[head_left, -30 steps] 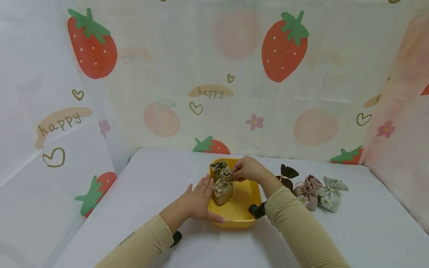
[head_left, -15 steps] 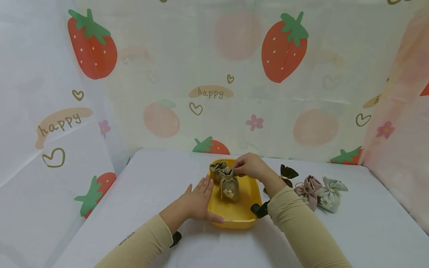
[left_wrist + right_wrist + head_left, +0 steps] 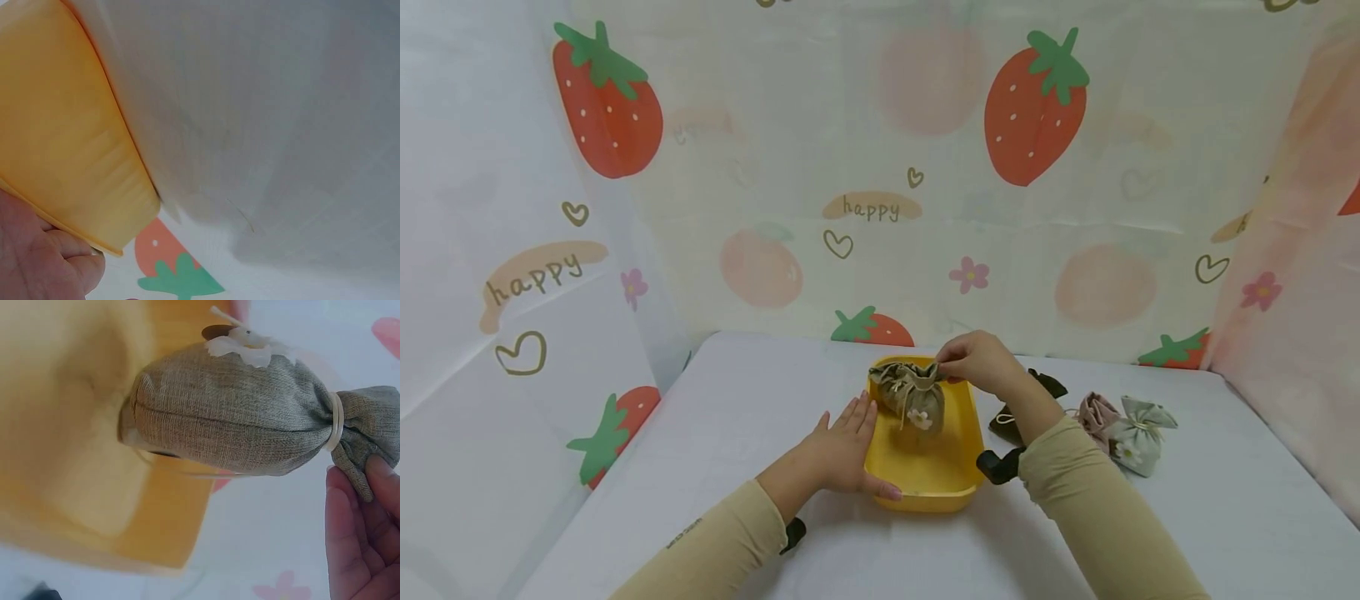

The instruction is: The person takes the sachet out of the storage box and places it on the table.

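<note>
My right hand (image 3: 977, 364) pinches the gathered top of a grey-brown drawstring pouch (image 3: 231, 412) with a white flower and a pale cord at its neck. In the head view this pouch hangs over the back part of a yellow tray (image 3: 925, 481). A second, similar pouch (image 3: 886, 382) shows partly behind it in the tray's back left corner. My left hand (image 3: 842, 446) lies with fingers spread along the tray's left side, thumb at the front rim. The left wrist view shows the tray's outer wall (image 3: 75, 125) with fingers (image 3: 69, 262) at its rim.
Right of the tray, a dark pouch (image 3: 1004, 425) is partly hidden by my right forearm. A pink pouch (image 3: 1097, 417) and a pale green pouch (image 3: 1142, 433) stand farther right on the white table (image 3: 737, 400). A strawberry-printed curtain (image 3: 865, 125) closes the back.
My right hand has lifted the pouch up and moved it back and right, turning its flower forward. The left hand has stayed in place on the tray.
</note>
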{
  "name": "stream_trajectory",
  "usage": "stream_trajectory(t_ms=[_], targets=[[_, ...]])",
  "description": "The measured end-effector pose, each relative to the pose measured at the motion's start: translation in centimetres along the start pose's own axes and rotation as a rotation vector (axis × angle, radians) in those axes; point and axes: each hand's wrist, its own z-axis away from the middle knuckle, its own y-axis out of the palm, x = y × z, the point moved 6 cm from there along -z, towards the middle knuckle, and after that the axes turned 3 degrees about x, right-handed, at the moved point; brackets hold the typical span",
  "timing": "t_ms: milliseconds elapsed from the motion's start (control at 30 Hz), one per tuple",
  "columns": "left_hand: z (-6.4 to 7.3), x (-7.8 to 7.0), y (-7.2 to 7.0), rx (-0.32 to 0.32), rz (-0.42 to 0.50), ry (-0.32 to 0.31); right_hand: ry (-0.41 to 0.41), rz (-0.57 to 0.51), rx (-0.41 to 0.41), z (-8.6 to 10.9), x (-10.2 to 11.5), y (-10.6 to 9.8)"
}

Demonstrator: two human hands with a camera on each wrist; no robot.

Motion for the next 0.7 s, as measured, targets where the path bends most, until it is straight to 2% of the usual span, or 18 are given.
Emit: stream_trajectory(t_ms=[233, 400, 700], targets=[[-0.2, 0.1, 0.2, -0.001, -0.011, -0.002, -0.007, 0.018, -0.038, 1.6, 0.2, -2.2], [-0.3, 0.3, 0.3, -0.001, -0.001, -0.004, -0.045, 0.032, -0.067, 3.1, 0.2, -3.8], [-0.3, 0.3, 0.3, 0.000, -0.028, -0.002, -0.014, 0.094, -0.116, 5.2, -0.9, -6.5]])
